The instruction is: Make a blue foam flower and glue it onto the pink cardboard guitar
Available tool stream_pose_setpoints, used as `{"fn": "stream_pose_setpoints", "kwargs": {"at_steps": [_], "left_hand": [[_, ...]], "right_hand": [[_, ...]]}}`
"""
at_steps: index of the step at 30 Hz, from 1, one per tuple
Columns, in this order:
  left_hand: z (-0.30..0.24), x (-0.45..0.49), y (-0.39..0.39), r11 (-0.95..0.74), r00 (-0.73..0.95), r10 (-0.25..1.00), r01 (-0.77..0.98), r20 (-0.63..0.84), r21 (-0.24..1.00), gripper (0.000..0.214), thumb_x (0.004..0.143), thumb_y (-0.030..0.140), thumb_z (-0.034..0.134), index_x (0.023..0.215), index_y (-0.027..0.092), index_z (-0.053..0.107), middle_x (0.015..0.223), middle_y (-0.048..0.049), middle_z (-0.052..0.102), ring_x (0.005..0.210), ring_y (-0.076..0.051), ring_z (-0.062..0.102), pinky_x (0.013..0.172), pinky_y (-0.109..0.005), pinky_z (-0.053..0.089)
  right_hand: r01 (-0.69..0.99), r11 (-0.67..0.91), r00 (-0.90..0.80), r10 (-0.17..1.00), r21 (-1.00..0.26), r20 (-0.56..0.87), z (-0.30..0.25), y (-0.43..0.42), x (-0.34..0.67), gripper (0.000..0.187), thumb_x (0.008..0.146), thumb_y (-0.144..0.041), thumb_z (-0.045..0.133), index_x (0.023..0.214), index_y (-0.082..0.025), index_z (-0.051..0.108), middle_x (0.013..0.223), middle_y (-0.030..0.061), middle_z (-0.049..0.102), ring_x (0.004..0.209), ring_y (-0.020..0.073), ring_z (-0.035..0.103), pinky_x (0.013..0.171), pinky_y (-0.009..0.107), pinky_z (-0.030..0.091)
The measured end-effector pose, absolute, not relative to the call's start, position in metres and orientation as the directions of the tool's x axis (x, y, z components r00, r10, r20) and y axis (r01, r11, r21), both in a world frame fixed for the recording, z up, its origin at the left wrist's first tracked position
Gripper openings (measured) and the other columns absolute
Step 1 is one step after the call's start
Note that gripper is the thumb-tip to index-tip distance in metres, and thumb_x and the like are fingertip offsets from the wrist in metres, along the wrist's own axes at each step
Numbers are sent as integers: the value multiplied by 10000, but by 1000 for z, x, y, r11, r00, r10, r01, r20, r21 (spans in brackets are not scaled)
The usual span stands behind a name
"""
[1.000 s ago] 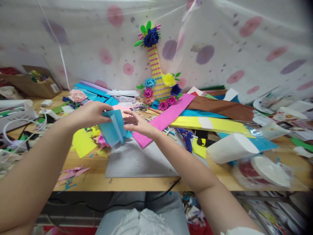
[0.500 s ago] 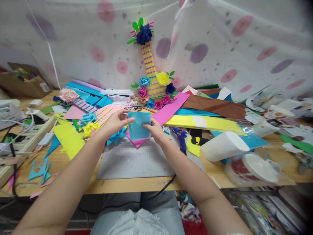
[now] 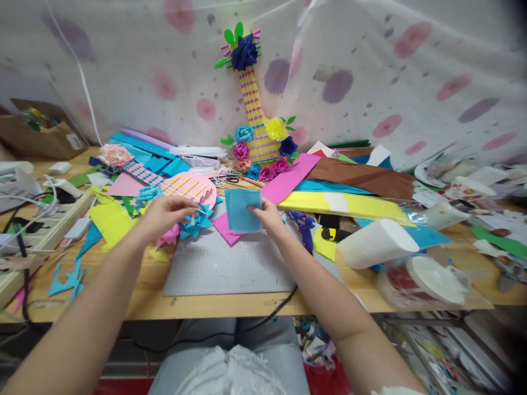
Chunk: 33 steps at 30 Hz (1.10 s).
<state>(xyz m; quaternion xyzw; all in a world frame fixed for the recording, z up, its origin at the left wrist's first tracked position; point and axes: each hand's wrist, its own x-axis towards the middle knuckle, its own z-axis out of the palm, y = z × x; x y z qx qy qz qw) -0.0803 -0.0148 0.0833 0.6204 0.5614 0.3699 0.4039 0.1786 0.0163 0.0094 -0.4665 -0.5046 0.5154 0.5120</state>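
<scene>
Spotted sheeting (image 3: 135,44) hung behind a crowded wooden table (image 3: 230,308), and against it leaned a yellow paper guitar (image 3: 257,118) trimmed with flowers. Near the front edge lay a grey cutting mat (image 3: 222,274), and above its far part the right hand (image 3: 265,216) held a small stack of light blue sheets (image 3: 242,213). That hand was clamped on the stack's right edge, thumb flat on the face turned toward the wearer; the fingers behind were hidden. The sheets stood roughly upright and looked close to square, so no long axis stood out, and their edges did not quite line up at the left. They reached from the right hand toward the left, their free edge facing the left hand (image 3: 173,211), with a gap between the two. So the right hand was the nearer, being in contact, while the left was apart from the stack. Its thumb and fingers were drawn close together beside a blue paper flower (image 3: 196,225) and in front of a pink rounded piece (image 3: 208,189) with yellow strips; whether they pinched anything, or touched the flower, I could not tell. Behind the sheets a magenta strip (image 3: 290,178) ran diagonally, showing on both sides of them, and a blue glue gun (image 3: 304,229) lay to the right of the right hand.
</scene>
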Motion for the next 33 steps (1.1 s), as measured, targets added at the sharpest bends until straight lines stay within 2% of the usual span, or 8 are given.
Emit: {"fn": "stream_pose_setpoints", "kwargs": {"at_steps": [6,11,14,17,20,23,28,33], "left_hand": [[110,-191,-32,-52,95,995,780,-35,624,360,557,607,609,772,338,714,955,-52,698,930,-347,606,830,-499,464],[112,-181,-26,-81,105,994,846,-14,528,411,509,572,688,838,327,707,1018,-54,676,1035,-368,563,941,-503,386],[101,-116,-16,-106,64,994,696,86,710,485,575,510,694,976,240,652,1081,-65,643,1022,-315,576,926,-448,421],[73,-42,-8,-276,133,961,340,244,899,677,558,389,743,1164,206,505,1188,-96,578,1110,-254,537,958,-410,408],[36,12,-5,-176,136,976,30,170,984,672,510,327,768,1102,171,491,1079,-114,616,1034,-238,579,935,-413,421],[8,39,-6,-78,134,986,-159,100,984,492,524,316,748,934,158,529,948,-88,645,915,-226,614,877,-411,451],[-13,51,-12,-140,39,988,-215,151,967,283,635,318,654,845,165,541,861,-38,635,856,-189,602,834,-352,456],[-22,52,-17,-195,41,979,-74,199,978,348,667,282,645,978,164,544,921,-44,631,846,-181,592,786,-306,459]], "right_hand": [[-85,34,-6,999,-996,34,12,22,184,391,570,-342,699,924,-193,623,882,9,678,813,177,612,796,339,482],[-166,16,-15,1000,-986,18,11,25,174,411,540,-322,723,917,-195,619,861,3,679,794,171,615,793,332,486],[-187,10,-44,999,-982,19,11,21,171,431,532,-336,739,923,-199,620,901,13,687,838,187,621,809,344,488],[-196,29,-32,999,-980,36,11,14,174,456,538,-339,750,951,-202,617,942,21,688,877,197,620,825,353,488],[-174,81,23,997,-981,78,9,6,181,436,561,-342,743,954,-203,618,962,25,684,880,196,614,827,352,487],[-148,112,40,993,-983,108,4,0,190,395,571,-343,733,924,-206,619,958,24,682,869,194,610,817,343,487],[-202,108,18,994,-973,107,-11,-6,195,416,527,-300,737,902,-219,577,905,2,673,830,176,598,791,315,480],[-194,113,30,994,-974,109,-21,-9,190,374,528,-265,710,865,-214,555,850,-10,647,786,160,573,746,289,468]]}}
